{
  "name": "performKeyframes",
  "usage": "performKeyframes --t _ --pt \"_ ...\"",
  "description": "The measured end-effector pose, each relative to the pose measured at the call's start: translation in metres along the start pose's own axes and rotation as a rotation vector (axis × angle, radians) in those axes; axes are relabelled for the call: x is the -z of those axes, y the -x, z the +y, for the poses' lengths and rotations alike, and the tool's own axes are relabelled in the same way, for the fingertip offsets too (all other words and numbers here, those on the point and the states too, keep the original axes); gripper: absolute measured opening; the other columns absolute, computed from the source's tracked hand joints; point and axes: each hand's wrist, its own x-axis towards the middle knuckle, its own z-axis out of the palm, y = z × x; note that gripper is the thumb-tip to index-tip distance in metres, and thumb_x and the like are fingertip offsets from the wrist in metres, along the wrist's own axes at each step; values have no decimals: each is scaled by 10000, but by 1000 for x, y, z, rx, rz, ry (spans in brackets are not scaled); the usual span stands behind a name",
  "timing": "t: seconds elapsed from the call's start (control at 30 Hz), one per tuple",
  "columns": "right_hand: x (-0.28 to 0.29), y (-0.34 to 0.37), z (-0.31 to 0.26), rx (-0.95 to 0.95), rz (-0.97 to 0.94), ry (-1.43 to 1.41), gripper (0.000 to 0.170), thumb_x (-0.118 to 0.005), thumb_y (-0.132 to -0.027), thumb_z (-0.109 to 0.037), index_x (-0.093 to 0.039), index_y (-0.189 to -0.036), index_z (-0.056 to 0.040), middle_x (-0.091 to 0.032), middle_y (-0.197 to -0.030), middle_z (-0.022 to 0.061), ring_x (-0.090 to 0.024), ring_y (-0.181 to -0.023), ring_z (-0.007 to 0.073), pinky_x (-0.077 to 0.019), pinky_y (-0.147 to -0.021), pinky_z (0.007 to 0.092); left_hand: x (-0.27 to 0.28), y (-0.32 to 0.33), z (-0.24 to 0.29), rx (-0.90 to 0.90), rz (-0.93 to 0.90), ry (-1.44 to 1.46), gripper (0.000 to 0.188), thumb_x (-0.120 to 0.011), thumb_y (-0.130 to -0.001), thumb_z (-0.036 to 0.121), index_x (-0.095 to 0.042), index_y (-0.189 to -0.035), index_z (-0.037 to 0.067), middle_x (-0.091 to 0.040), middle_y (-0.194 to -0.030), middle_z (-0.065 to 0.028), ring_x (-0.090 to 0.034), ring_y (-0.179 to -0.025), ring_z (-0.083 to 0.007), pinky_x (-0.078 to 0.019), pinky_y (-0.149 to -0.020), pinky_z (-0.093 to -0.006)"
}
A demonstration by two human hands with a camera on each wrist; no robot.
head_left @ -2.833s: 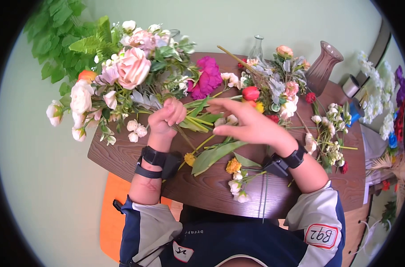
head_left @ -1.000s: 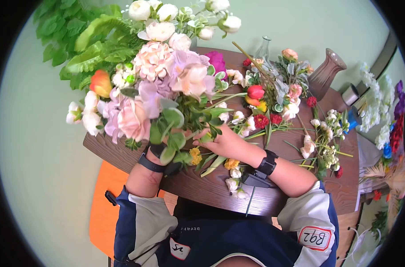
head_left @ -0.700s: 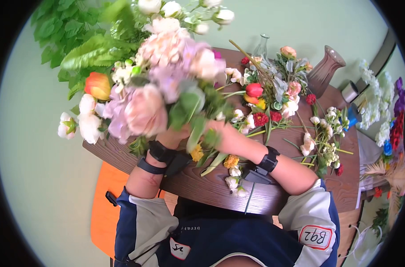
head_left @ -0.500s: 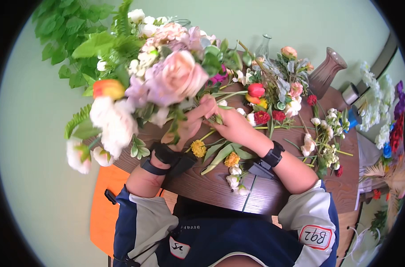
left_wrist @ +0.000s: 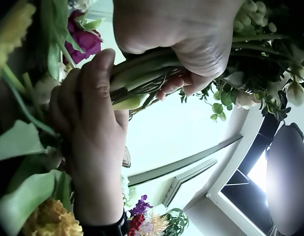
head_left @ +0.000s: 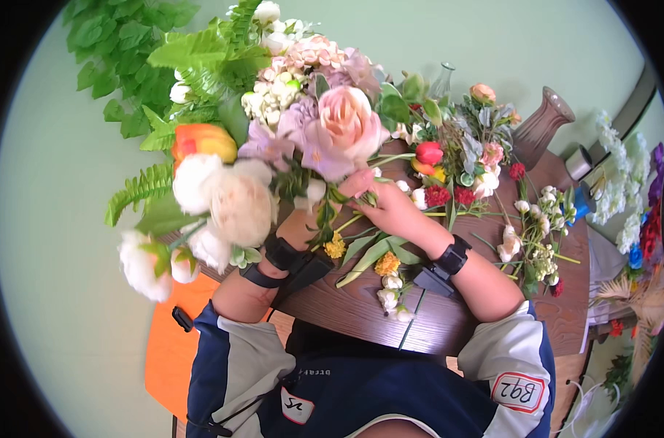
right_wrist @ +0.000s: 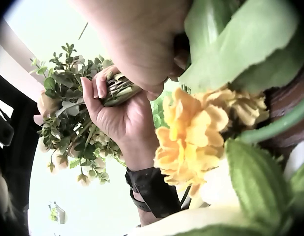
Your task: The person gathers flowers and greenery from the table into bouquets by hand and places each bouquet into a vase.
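Note:
A large bouquet of artificial flowers tilts up and to the left in the head view, with a pink rose, white peonies, an orange tulip and ferns. My left hand grips its gathered stems just below the blooms, partly covered by leaves. Lower on the same stems my right hand closes its fingers round the ends. In the left wrist view the stem bundle runs between the two hands. Seen from the right wrist, the fingers of the left hand wrap that bundle.
On the brown table lie loose yellow flowers, a red tulip and white sprigs. At the back stand a ribbed vase and a clear glass bottle. An orange chair is at lower left.
My right hand, earlier spread apart from the stems, now grips them with the left. The bouquet has risen, tipped towards the camera and turned, its blooms now further right and nearer.

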Motion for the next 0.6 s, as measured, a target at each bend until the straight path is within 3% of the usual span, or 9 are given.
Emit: performKeyframes --t 0.03,0.07,0.13,0.2,0.23,0.33,0.37,0.5,0.6 --pt "0 1 -1 -38 -30 11 221 -609 -804 -74 -538 -1012 -62 -626 -896 147 -609 -861 301 -464 -764 333 26 -2 -38 -41 -34 -93 213 -489 -895 135 -354 -736 92 -385 -720 14 -364 -678 -90 -336 -688 -243" --pt "1 2 -2 -77 -60 26 245 -606 -796 -60 -547 -1033 -67 -625 -915 143 -605 -876 303 -464 -774 337 29 0 -32 -48 -37 -91 213 -489 -895 135 -354 -736 92 -385 -720 14 -364 -678 -90 -336 -688 -243" --pt "-7 7 11 -72 -83 90 316 -596 -781 -36 -548 -1092 -65 -612 -981 149 -593 -898 320 -464 -794 352 28 7 -20 -126 -234 -1 105 -503 -891 125 -440 -842 57 -463 -824 -3 -422 -739 -90 -377 -660 -250" --pt "-15 5 3 81 217 306 212 -609 -795 -157 -547 -981 -76 -603 -798 155 -598 -749 342 -478 -655 402 28 6 -19 -127 -221 -1 102 -503 -890 125 -440 -852 56 -465 -828 -3 -424 -741 -90 -378 -662 -250" --pt "-7 5 0 164 133 120 189 -604 -795 -152 -560 -945 -45 -596 -771 146 -592 -719 329 -481 -639 393 29 7 -18 -123 -206 -3 99 -504 -890 125 -440 -862 54 -467 -832 -4 -426 -744 -91 -380 -664 -250" --pt "-6 16 4 121 77 101 172 -595 -788 -139 -571 -923 -35 -597 -778 143 -584 -711 319 -479 -635 388 23 105 -30 -111 -163 -1 99 -506 -889 124 -440 -891 50 -473 -843 -7 -433 -752 -93 -385 -670 -250" --pt "-2 19 4 170 74 221 164 -589 -774 -123 -582 -915 -42 -602 -792 147 -590 -724 308 -478 -623 378 28 107 -28 -106 -151 1 101 -507 -888 124 -440 -900 49 -475 -847 -8 -435 -755 -93 -386 -672 -250" --pt "4 16 -4 172 60 196 167 -589 -768 -121 -583 -914 -40 -603 -790 149 -593 -718 308 -479 -614 377 48 96 -20 -93 -110 5 118 -509 -887 123 -440 -939 44 -484 -863 -12 -444 -765 -96 -393 -679 -250" --pt "9 15 -12 166 40 164 171 -588 -763 -119 -584 -913 -39 -604 -788 152 -596 -712 309 -480 -606 377 42 131 -25 -76 -76 11 137 -511 -886 123 -440 -968 40 -490 -875 -14 -450 -773 -97 -398 -685 -250"
